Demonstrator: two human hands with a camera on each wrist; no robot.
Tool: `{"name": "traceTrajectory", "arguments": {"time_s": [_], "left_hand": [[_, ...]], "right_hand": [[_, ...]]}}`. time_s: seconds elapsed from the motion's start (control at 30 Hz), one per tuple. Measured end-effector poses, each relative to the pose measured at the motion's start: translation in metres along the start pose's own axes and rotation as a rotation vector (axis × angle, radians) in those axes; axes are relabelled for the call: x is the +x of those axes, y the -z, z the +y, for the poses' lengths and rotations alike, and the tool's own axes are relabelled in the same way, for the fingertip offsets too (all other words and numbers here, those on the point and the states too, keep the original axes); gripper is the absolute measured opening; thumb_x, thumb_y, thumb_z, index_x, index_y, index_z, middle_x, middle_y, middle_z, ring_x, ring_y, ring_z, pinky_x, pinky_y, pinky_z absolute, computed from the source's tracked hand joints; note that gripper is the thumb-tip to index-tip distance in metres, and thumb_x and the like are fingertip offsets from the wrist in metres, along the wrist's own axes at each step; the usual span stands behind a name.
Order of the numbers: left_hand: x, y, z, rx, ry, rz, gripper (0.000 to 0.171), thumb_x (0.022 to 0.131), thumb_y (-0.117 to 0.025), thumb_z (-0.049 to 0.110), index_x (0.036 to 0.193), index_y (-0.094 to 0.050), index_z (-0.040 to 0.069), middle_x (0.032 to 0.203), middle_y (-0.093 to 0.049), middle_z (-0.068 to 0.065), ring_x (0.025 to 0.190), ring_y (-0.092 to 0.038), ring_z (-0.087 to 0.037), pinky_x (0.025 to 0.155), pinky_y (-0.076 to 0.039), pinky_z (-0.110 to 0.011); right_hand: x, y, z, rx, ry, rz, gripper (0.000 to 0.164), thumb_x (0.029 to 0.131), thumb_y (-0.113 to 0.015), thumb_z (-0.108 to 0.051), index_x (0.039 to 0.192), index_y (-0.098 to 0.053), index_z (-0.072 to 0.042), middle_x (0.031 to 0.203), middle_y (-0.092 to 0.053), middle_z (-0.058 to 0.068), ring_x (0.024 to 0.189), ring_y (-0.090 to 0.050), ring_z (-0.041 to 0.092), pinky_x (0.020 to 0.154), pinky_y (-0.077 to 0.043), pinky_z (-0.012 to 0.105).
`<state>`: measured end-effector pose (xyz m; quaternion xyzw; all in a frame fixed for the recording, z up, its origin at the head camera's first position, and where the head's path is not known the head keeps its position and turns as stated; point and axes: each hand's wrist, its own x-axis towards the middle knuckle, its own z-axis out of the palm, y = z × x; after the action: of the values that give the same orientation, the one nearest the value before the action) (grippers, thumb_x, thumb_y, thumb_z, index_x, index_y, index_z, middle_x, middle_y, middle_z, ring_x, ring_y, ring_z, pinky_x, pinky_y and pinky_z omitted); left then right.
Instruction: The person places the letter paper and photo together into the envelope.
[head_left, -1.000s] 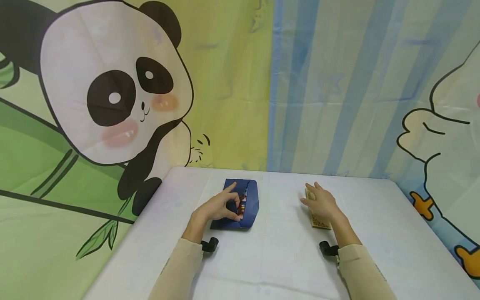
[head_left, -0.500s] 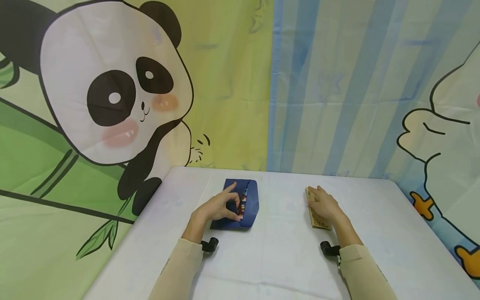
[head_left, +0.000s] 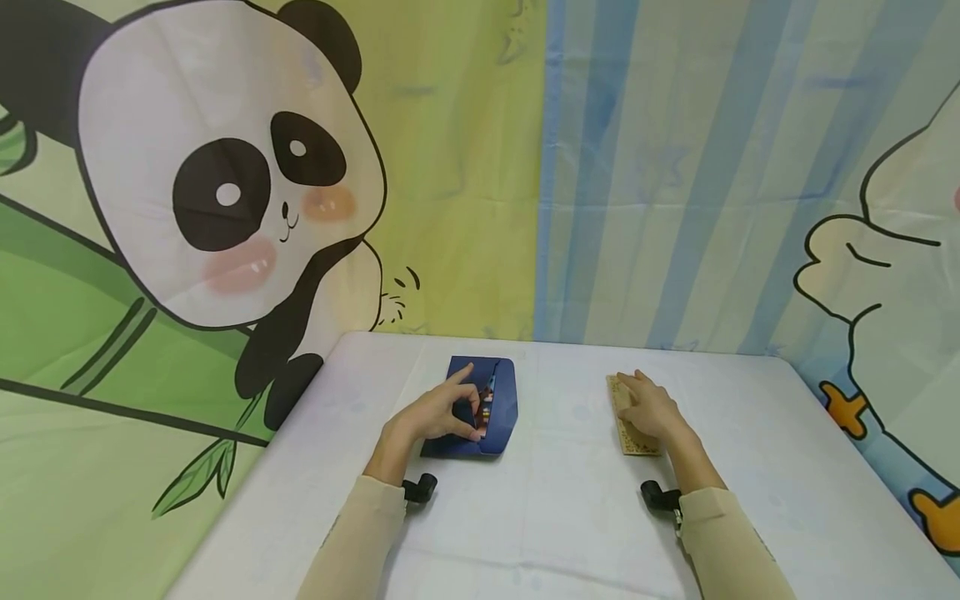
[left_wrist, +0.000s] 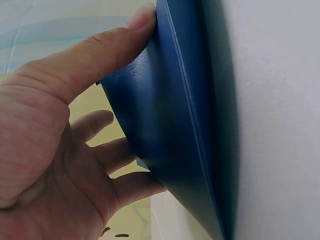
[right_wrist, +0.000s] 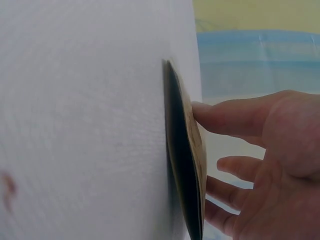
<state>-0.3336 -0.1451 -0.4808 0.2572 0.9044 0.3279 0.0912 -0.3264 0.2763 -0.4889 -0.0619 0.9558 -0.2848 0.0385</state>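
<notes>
On the left of the table lies a dark blue envelope-like folder (head_left: 504,408), flap to the right, with a colourful printed thing (head_left: 486,408) showing in its opening. My left hand (head_left: 431,417) holds the edge of that opening between thumb and index finger, the other fingers loosely spread. In the left wrist view the blue sheet (left_wrist: 150,110) is lifted, the thumb on its edge. My right hand (head_left: 651,407) rests with extended fingers on a flat gold-patterned packet (head_left: 628,439). Seen from the right wrist, the thumb touches the packet's face (right_wrist: 194,127) and a dark gap shows along its side.
Both things lie on a white-covered table (head_left: 555,500). A cloth backdrop (head_left: 450,208) with a printed panda and blue stripes hangs behind it. Black wrist cameras (head_left: 422,489) sit beside the cream sleeves (head_left: 356,533).
My right hand has come down onto the gold-patterned packet, and the packet has shifted slightly left. The left hand and the blue folder have stayed in place.
</notes>
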Motion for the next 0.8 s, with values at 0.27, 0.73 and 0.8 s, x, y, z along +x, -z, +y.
{"name": "traceTrajectory", "arguments": {"time_s": [0.27, 0.73, 0.8], "left_hand": [[0.0008, -0.0003, -0.0013, -0.006, 0.0, 0.002, 0.036, 0.075, -0.095, 0.032, 0.093, -0.064, 0.028, 0.177, -0.011, -0.005, 0.158, -0.022, -0.046, 0.113, -0.039, -0.062], [0.0012, -0.0003, -0.0003, 0.005, 0.01, 0.002, 0.036, 0.075, -0.095, 0.033, 0.092, -0.064, 0.028, 0.177, -0.012, -0.005, 0.158, -0.022, -0.045, 0.113, -0.038, -0.063], [0.0008, -0.0004, 0.0003, 0.002, 0.011, 0.001, 0.036, 0.075, -0.095, 0.033, 0.093, -0.064, 0.028, 0.177, -0.012, -0.004, 0.158, -0.022, -0.045, 0.113, -0.038, -0.064]], "right_hand": [[0.0016, -0.0015, 0.0012, 0.015, 0.001, 0.004, 0.073, 0.095, -0.07, -0.01, 0.159, -0.037, -0.002, 0.167, -0.017, 0.035, 0.145, -0.018, 0.069, 0.112, -0.02, 0.08], [0.0062, -0.0002, 0.0003, 0.113, -0.033, 0.029, 0.076, 0.092, -0.074, -0.007, 0.155, -0.034, 0.01, 0.161, -0.027, 0.04, 0.147, -0.03, 0.059, 0.118, -0.029, 0.067], [0.0044, 0.0008, -0.0005, 0.145, -0.049, 0.028, 0.076, 0.094, -0.073, -0.008, 0.156, -0.034, 0.01, 0.158, -0.032, 0.04, 0.144, -0.035, 0.058, 0.113, -0.036, 0.066]]}}
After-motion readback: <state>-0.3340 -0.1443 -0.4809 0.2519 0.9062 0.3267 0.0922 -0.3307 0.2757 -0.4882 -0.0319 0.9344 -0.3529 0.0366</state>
